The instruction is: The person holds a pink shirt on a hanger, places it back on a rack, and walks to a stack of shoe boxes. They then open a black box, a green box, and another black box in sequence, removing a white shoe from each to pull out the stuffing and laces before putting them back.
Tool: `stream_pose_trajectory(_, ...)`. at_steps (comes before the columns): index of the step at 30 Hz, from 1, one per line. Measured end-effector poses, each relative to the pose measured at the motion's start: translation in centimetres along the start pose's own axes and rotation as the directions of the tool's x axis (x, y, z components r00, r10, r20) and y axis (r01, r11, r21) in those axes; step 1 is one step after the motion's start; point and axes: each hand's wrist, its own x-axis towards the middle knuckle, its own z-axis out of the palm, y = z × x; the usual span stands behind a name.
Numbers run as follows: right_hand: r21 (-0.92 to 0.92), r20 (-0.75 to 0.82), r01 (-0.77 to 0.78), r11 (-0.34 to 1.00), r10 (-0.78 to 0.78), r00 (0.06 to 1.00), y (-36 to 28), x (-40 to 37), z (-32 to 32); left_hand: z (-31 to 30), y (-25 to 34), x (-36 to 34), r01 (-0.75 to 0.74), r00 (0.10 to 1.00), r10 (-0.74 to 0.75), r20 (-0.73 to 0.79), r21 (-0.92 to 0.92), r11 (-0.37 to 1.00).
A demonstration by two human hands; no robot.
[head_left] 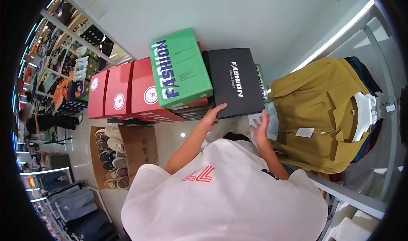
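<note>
A black shoebox (236,83) marked FASHION lies on the stacked boxes in front of me. My left hand (211,117) is on its near left corner, thumb on top; its other fingers are partly hidden at the side and below. Beside the near right corner, my right hand (261,128) is open with fingers apart, a fingertip close to or touching the edge. Left of the black box, a green shoebox (182,71) sits tilted on the pile. Part of another green box (260,77) shows behind the black one's right side.
Red shoeboxes (119,86) line the wall to the left. A cardboard box of shoes (142,152) stands on the floor at left. Mustard shirts (314,109) hang on a metal rack (389,156) at right. A person (51,122) is at far left.
</note>
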Motion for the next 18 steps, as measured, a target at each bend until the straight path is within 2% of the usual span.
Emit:
stream_pose_trajectory(2, 0.046, -0.024, 0.008, 0.999, -0.007, 1.0, -1.7, 2.4, -0.3, -0.2, 0.4, 0.0, 0.013, 1.0, -0.013, -0.027, -0.026, 1.0)
stream_pose_trajectory(4, -0.209, 0.277, 0.073, 0.975, -0.013, 0.961, -3.8, 3.7, -0.2, 0.0, 0.1, 0.3, 0.028, 0.998, -0.031, 0.058, 0.057, 0.998)
stream_pose_trajectory(6, -0.215, 0.253, 0.075, 0.974, -0.019, 0.967, -4.4, 4.6, -1.5, 1.8, -0.9, -0.2, 0.043, 0.997, -0.046, 0.063, 0.047, 0.998)
stream_pose_trajectory(8, -0.154, 0.198, -0.005, 0.988, 0.036, 0.979, -3.6, 5.4, -5.1, 3.6, -2.3, 0.2, 0.048, 0.993, -0.055, 0.104, 0.069, 0.997)
stream_pose_trajectory(9, -0.079, 0.102, -0.098, 0.992, 0.105, 0.989, -3.2, 5.3, -7.0, 5.2, -2.3, 0.1, 0.056, 0.987, -0.07, 0.143, 0.101, 0.993)
stream_pose_trajectory(11, 0.146, 0.071, -0.17, 0.975, 0.161, 0.984, -2.8, 4.5, -11.6, 8.6, -3.2, 0.1, 0.078, 0.976, -0.114, 0.188, 0.189, 0.979)
stream_pose_trajectory(12, 0.214, 0.172, -0.168, 0.962, 0.132, 0.976, -1.4, 5.6, -15.1, 10.2, -3.3, 1.0, 0.068, 0.971, -0.122, 0.204, 0.255, 0.964)
stream_pose_trajectory(13, 0.294, 0.121, -0.11, 0.949, 0.077, 0.99, -1.2, 5.4, -16.6, 11.6, -3.3, 1.8, 0.075, 0.953, -0.142, 0.269, 0.244, 0.967)
stream_pose_trajectory(14, 0.366, 0.061, -0.051, 0.929, 0.03, 0.998, -1.2, 5.5, -17.4, 12.2, -7.4, 5.1, -0.231, 0.95, 0.135, 0.282, 0.342, 0.911)
stream_pose_trajectory(15, 0.37, 0.043, -0.045, 0.928, 0.032, 0.999, -1.4, 6.3, -17.7, 12.9, -8.8, 5.3, -0.176, 0.961, 0.078, 0.267, 0.366, 0.914)
stream_pose_trajectory(17, 0.329, -0.033, 0.102, 0.939, -0.097, 0.995, -2.0, 8.4, -18.4, 14.5, -10.1, 5.9, -0.096, 0.969, -0.001, 0.248, 0.378, 0.921)
stream_pose_trajectory(18, 0.322, -0.046, 0.087, 0.943, -0.076, 0.996, -2.5, 9.0, -18.6, 15.1, -10.2, 6.1, -0.149, 0.962, 0.064, 0.267, 0.314, 0.938)
